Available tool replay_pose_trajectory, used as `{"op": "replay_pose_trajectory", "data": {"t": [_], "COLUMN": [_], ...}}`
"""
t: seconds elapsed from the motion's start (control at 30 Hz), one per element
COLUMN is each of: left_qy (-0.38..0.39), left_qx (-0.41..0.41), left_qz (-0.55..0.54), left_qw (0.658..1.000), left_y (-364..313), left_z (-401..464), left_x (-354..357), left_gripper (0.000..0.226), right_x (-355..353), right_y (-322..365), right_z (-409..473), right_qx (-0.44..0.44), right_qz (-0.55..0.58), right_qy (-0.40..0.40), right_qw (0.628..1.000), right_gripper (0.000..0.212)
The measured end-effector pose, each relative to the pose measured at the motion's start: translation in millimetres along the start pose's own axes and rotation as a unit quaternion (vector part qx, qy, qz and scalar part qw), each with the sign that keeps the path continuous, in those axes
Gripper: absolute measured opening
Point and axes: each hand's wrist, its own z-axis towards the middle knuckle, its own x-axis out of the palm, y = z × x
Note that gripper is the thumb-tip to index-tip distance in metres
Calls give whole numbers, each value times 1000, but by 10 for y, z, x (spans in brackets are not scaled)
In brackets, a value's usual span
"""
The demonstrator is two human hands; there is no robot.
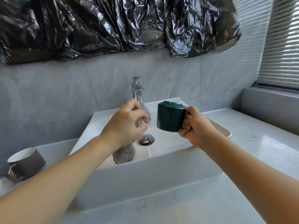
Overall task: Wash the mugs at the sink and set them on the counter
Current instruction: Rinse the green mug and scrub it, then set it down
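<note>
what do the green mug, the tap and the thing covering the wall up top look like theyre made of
Green mug: likely glazed ceramic, going by its thick body and soft sheen, though the look alone cannot settle it.
Tap: polished, chrome-looking metal with mirror-bright reflections.
Wall covering: thin black plastic sheeting, crinkled and glossy, like bin-bag film.
</note>
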Motion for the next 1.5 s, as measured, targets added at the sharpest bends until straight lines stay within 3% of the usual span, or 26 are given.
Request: {"op": "replay_pose_trajectory", "data": {"t": [0.07,0.13,0.23,0.37,0.5,0.73,0.9,1.03,1.13,1.2,1.27,1.3,1.43,1.5], "left_qy": [-81,-82,-42,-93,-29,1,72,139,32,-106,-184,-184,-33,-1], "left_qx": [-50,-36,20,68,146,120,90,86,71,29,-8,-20,-113,-134], "left_qz": [-78,-89,-30,19,61,12,-28,6,2,-37,-65,-79,-151,-162], "left_qw": [992,992,998,993,987,993,993,987,997,993,981,980,981,978], "left_y": [-167,-337,-458,-410,-405,-363,-329,-242,-134,-169,-257,-306,-381,-329], "left_z": [124,216,212,157,34,17,-22,-72,-155,-114,42,136,360,387], "left_x": [-69,5,286,517,693,713,688,608,486,385,318,303,347,338], "left_gripper": [22,29,30,28,19,15,17,19,17,21,25,25,21,26], "right_x": [24,79,142,139,111,82,59,5,-22,-2,40,60,81,59], "right_y": [-10,-69,-127,-96,-89,-103,-101,-72,-32,-34,-63,-78,-91,-84], "right_z": [-45,-78,-103,-66,16,79,94,123,103,83,63,52,48,49], "right_qx": [-4,-12,-22,-18,-18,-6,1,14,20,12,-2,-8,-29,-38], "right_qz": [-29,-72,-116,-72,-29,-11,20,64,113,80,25,6,-32,-48], "right_qy": [13,20,20,-2,-19,-12,-17,-35,-37,-44,-38,-30,-17,-20], "right_qw": [999,997,993,997,999,1000,1000,997,993,996,999,1000,999,998], "right_gripper": [36,36,34,33,29,29,36,34,31,31,31,32,32,31]}}
